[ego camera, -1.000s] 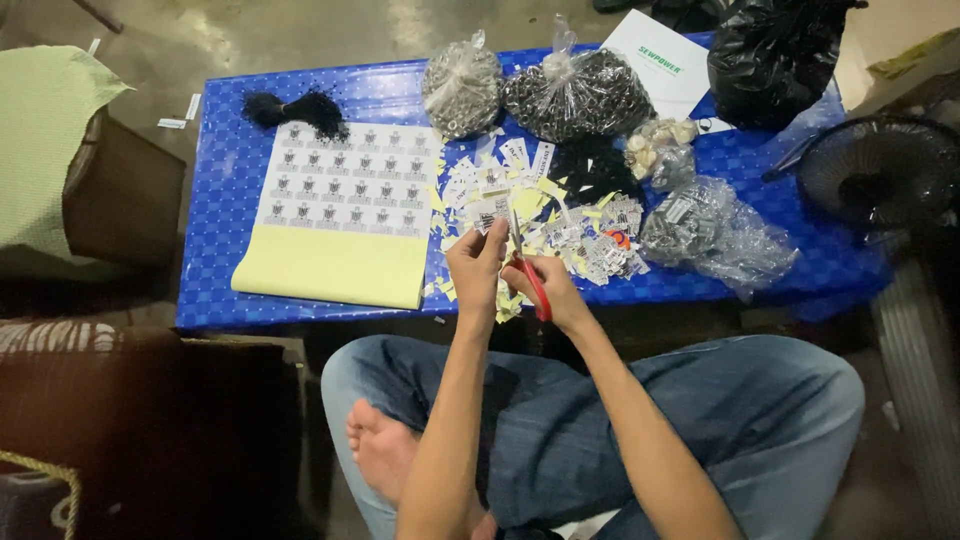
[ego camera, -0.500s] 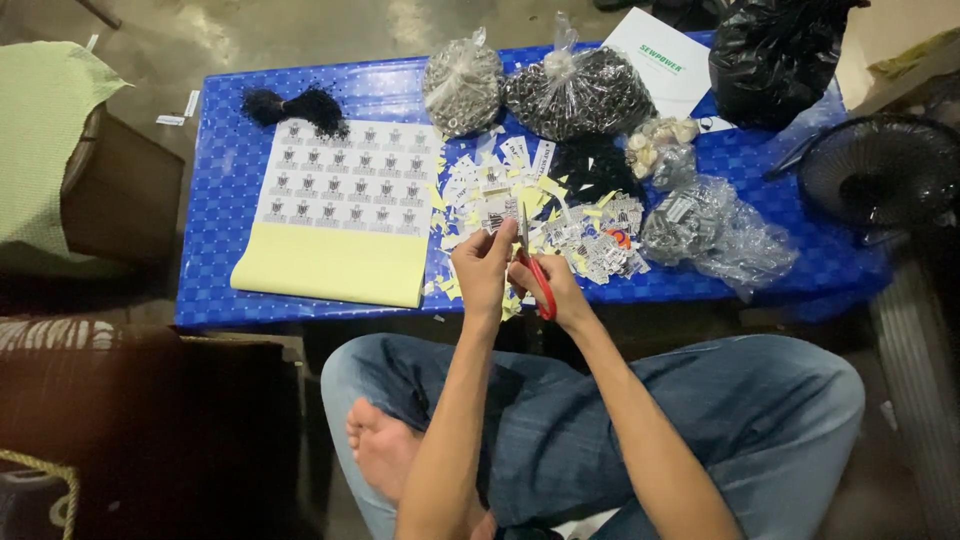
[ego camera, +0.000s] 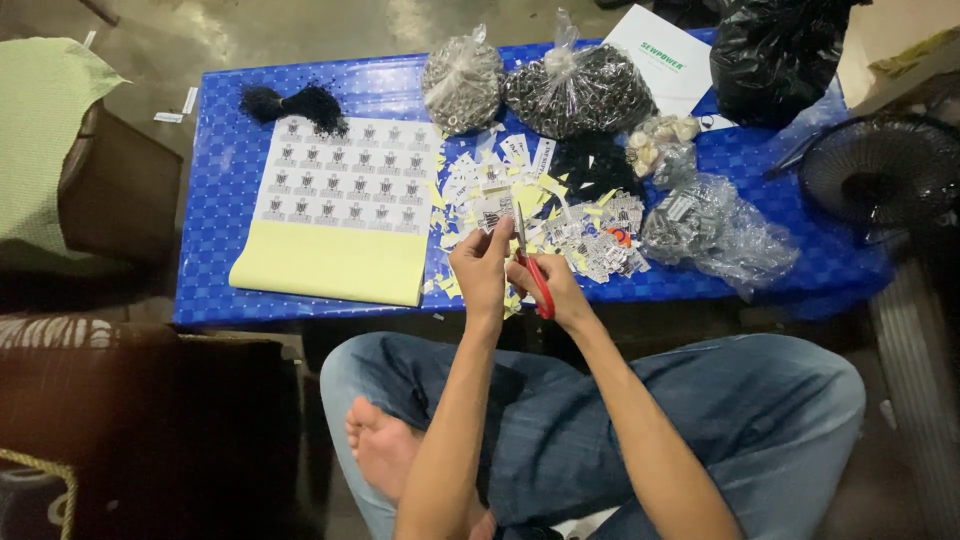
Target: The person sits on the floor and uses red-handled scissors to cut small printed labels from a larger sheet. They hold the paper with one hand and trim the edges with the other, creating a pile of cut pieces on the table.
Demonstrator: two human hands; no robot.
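My left hand pinches a small printed label and holds it up above the front edge of the blue table. My right hand grips red-handled scissors, whose blades point up at the label. Beyond both hands lies a heap of cut labels and yellow paper scraps. A sticker sheet with rows of printed labels on yellow backing lies to the left of the heap.
At the back of the table stand two clear bags of small metal parts, a black bag, a white paper and black threads. Crumpled clear bags lie right. A fan stands right.
Both hands stay close together over the table's front edge; the label and scissors have shifted only slightly between the frames.
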